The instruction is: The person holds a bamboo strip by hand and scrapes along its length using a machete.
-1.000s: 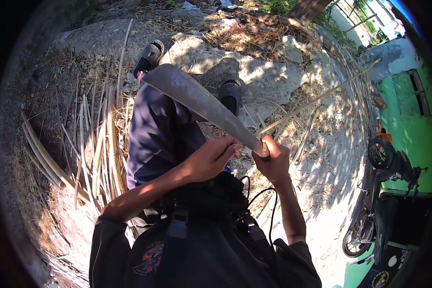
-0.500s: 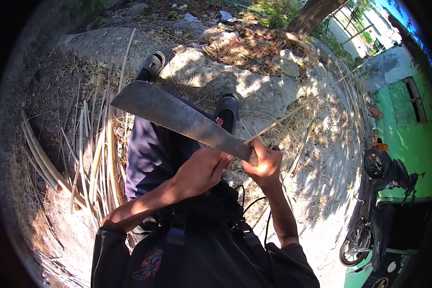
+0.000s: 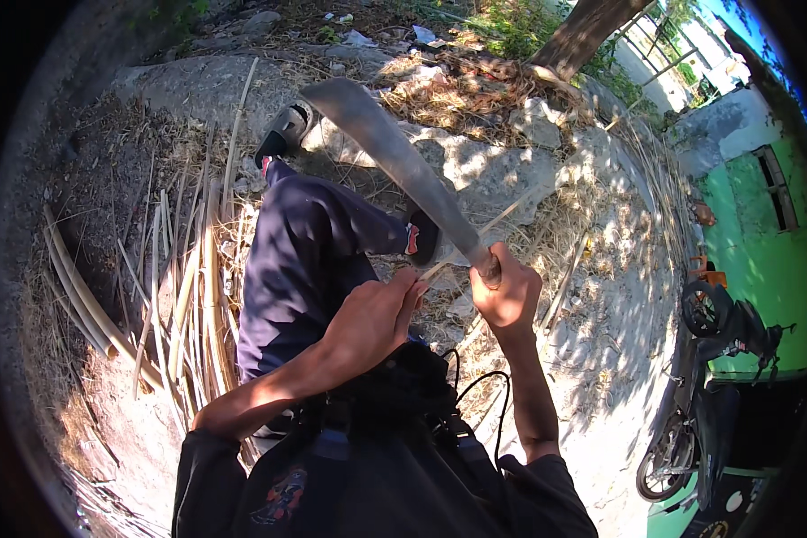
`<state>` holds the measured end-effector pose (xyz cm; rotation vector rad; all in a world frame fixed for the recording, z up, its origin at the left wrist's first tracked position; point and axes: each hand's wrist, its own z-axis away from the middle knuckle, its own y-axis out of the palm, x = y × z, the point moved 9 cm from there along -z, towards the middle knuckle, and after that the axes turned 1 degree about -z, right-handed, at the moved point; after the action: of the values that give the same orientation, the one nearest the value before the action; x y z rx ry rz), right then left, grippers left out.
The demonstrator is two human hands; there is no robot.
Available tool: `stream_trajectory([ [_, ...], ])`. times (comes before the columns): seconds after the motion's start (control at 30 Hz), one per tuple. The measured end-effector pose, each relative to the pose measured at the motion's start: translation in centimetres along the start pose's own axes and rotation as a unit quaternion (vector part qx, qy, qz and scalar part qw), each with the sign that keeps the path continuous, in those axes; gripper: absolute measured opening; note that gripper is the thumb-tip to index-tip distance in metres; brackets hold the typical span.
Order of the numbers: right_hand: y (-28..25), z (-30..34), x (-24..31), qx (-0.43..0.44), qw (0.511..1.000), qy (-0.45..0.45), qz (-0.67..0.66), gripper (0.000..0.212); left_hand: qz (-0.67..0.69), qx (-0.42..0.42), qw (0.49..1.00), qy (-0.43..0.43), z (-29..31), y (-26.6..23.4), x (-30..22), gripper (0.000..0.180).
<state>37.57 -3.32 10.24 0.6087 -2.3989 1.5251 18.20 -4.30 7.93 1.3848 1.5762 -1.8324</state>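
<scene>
My right hand (image 3: 509, 291) is closed round the handle of a machete (image 3: 399, 166). Its broad, dark blade points up and to the left, over the ground beyond my bent leg. Close beside it, my left hand (image 3: 372, 323) pinches the near end of a thin pale strip (image 3: 508, 212) that looks like split bamboo or cane. From my fingertips this strip runs away to the upper right, passing behind the blade near the handle. Whether blade and strip touch, I cannot tell.
Several long pale canes (image 3: 211, 296) lie on the ground to my left, with thicker curved poles (image 3: 76, 282) farther out. A tree trunk (image 3: 587, 36) rises at the far right. A motorbike (image 3: 713, 394) stands by a green wall (image 3: 744, 206). Dry shavings litter the ground.
The machete has swung from lying nearly across my legs to pointing more steeply upward, and my right hand has shifted slightly right. My left knee has bent outward.
</scene>
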Motion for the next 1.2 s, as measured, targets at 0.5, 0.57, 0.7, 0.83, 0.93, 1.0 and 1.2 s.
stream_trajectory([
  [0.5,0.0,0.9,4.1,0.004,0.997,-0.069,-0.043,0.027,0.206,0.025,0.976,0.059,-0.5,-0.6,-1.7,0.025],
  [0.57,0.0,0.9,4.3,0.008,0.996,-0.081,-0.044,0.029,0.205,0.04,0.976,0.058,-0.3,-0.7,-1.9,0.023],
  [0.7,-0.5,0.8,5.4,-0.006,0.995,-0.083,-0.058,0.03,0.22,0.046,0.974,0.036,-0.3,-0.7,-2.1,0.026],
  [0.83,-0.2,-0.4,4.5,0.031,0.995,-0.082,-0.047,0.028,0.195,-0.004,0.98,0.049,-0.3,-1.9,-2.3,0.03],
  [0.93,0.3,-2.0,3.5,0.066,0.998,-0.014,-0.011,0.029,0.188,-0.023,0.981,0.041,0.1,-2.7,-2.0,0.03],
  [1.0,0.7,-2.1,4.9,0.073,0.996,-0.045,-0.019,0.029,0.191,-0.045,0.979,0.046,0.4,-3.4,-1.8,0.029],
  [1.2,0.2,-5.4,6.2,0.067,0.99,-0.112,-0.054,0.026,0.163,-0.099,0.981,0.021,0.8,-5.0,-1.5,0.027],
])
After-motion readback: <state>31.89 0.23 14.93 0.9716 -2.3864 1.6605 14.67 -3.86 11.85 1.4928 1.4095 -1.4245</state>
